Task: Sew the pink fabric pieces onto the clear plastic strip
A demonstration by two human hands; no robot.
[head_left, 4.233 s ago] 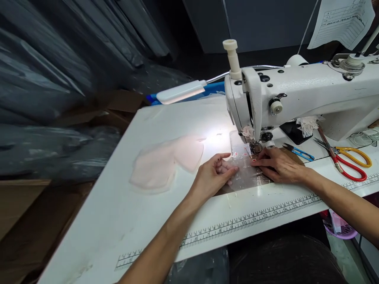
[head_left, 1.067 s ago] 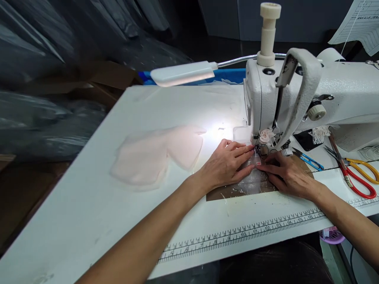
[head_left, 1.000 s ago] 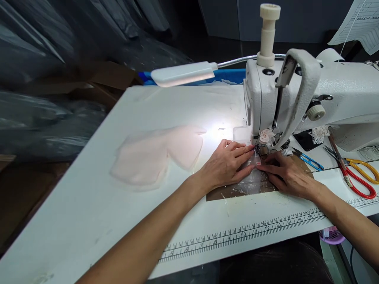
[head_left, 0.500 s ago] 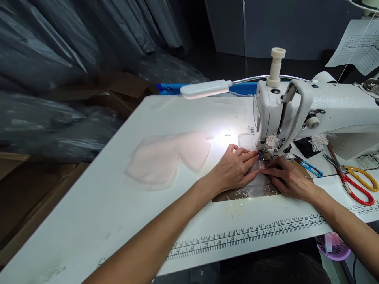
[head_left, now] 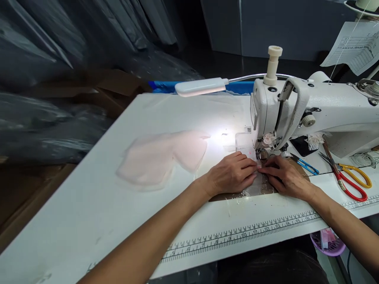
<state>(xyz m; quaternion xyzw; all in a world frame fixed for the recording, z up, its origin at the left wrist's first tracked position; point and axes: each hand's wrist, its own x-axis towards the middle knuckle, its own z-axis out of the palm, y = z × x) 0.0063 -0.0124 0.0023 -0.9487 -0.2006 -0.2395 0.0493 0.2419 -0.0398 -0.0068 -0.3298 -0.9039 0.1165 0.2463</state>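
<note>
My left hand (head_left: 233, 175) and my right hand (head_left: 286, 179) meet fingertip to fingertip just in front of the presser foot (head_left: 261, 154) of a white sewing machine (head_left: 325, 106). Both pinch a small clear plastic piece with pink marks (head_left: 243, 141) that runs under the foot and lies over a brown patch (head_left: 225, 195) on the table. My left fingers are curled, and my right fingers are pressed together on the piece. A stack of pale pink fabric pieces (head_left: 162, 157) lies to the left of my hands.
A gooseneck lamp (head_left: 201, 86) lights the needle area. Blue thread snips (head_left: 306, 165) and red-and-yellow scissors (head_left: 352, 181) lie to the right. A printed ruler (head_left: 251, 232) runs along the white table's near edge. Cardboard boxes (head_left: 115, 88) and dark plastic sheeting stand at the left, a purple basket (head_left: 328, 242) below right.
My hands have drawn back a little from the presser foot toward me, and my left fingers have curled in. The view has pulled back and risen.
</note>
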